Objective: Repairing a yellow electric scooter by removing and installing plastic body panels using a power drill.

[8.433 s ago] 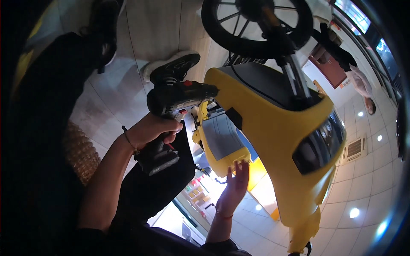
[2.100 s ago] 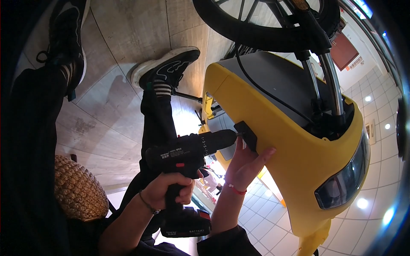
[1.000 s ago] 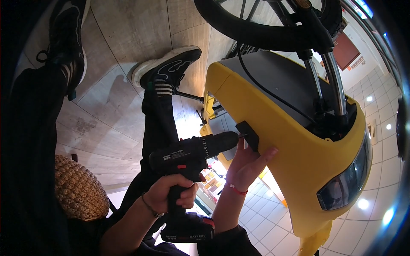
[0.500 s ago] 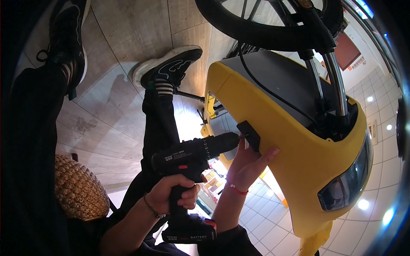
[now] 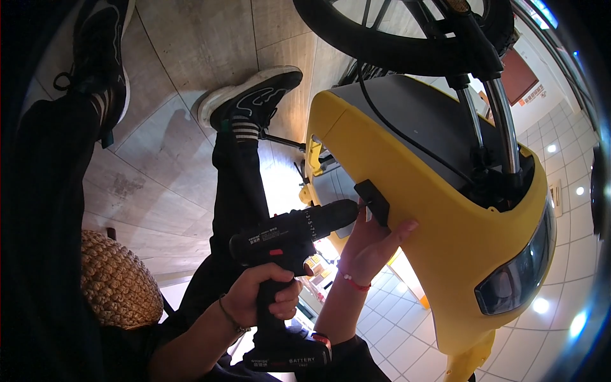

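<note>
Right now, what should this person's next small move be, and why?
I'd probably ease the right hand slightly clear of the tip of the drill: the left hand grips the drill, which points toward the black block, and the right fingers sit close beside that tip.

Mixed indoor light leaves the wood-look floor (image 5: 191, 38) rather dim, a soft shadow lying across it, while a patch just above the drill (image 5: 296, 232) burns out to white and the trousers (image 5: 54, 197) sink to near-black. Round white spots (image 5: 541, 305) glow on the pale tiles (image 5: 522, 344), with bluish glare (image 5: 578, 323) near the right rim. The drill looks fairly crisp; fisheye distortion bends the tile lines, and the corners darken.
</note>
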Tool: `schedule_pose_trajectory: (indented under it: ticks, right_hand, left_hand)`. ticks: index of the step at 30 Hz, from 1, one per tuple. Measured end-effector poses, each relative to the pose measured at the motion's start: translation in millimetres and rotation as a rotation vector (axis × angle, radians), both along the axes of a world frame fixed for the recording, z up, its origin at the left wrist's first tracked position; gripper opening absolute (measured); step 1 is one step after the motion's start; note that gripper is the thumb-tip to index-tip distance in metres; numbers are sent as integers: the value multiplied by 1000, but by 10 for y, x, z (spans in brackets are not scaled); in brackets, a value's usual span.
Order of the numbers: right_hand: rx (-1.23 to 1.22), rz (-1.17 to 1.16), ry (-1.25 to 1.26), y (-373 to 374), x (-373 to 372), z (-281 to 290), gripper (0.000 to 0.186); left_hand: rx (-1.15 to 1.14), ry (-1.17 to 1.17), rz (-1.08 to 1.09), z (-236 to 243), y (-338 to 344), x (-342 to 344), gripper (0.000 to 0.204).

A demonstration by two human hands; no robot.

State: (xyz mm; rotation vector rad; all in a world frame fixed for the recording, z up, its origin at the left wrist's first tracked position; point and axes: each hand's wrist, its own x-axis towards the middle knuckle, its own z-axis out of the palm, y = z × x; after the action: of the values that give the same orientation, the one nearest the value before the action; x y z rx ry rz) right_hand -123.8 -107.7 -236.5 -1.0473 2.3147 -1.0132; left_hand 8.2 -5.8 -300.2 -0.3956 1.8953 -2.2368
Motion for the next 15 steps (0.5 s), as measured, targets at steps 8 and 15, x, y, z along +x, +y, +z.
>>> schedule_pose_trajectory:
  ticks: [8,15]
  right_hand:
    - [349,-124,-326,168,-65,91,58]
    - [834,-77,-706,273,201,390,66]
  left_hand:
    - [60,52,12,40,-134,92,37]
    - [-207,-111,-129,-25,-217,156,26]
